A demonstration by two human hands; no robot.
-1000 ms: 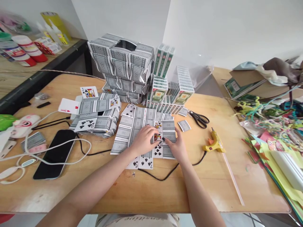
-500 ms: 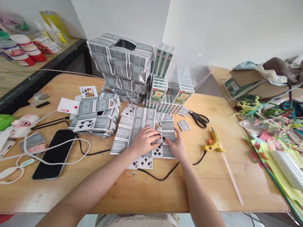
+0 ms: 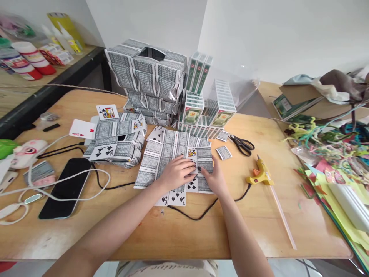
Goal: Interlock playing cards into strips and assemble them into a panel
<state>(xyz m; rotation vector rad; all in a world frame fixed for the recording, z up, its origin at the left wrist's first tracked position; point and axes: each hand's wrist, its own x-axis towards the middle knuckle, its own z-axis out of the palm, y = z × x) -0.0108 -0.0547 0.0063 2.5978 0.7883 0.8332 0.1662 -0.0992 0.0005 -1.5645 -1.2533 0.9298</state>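
A flat sheet of joined playing cards (image 3: 150,159), mostly with grey patterned backs up, lies on the wooden table. Across its middle rests my left hand (image 3: 178,172), fingers stretched out flat over the cards. My right hand (image 3: 213,177) lies on the sheet's right edge, its thumb on the cards near the left fingertips and its other fingers along the outer side. Neither hand lifts anything. Spade faces show on cards (image 3: 177,197) sticking out at the near edge. Left of the sheet sits a block built of cards (image 3: 127,150) with loose cards on top.
Behind stand a tall stacked card structure (image 3: 150,77) and green card boxes (image 3: 193,113). Black scissors (image 3: 242,145) and a yellow glue gun (image 3: 261,173) with its cord lie right. A phone (image 3: 65,188) and white cable lie left. Coloured paper (image 3: 334,188) heaps up far right.
Almost nothing differs. Both hands stay on the card sheet, with only a very slight shift of the fingers.
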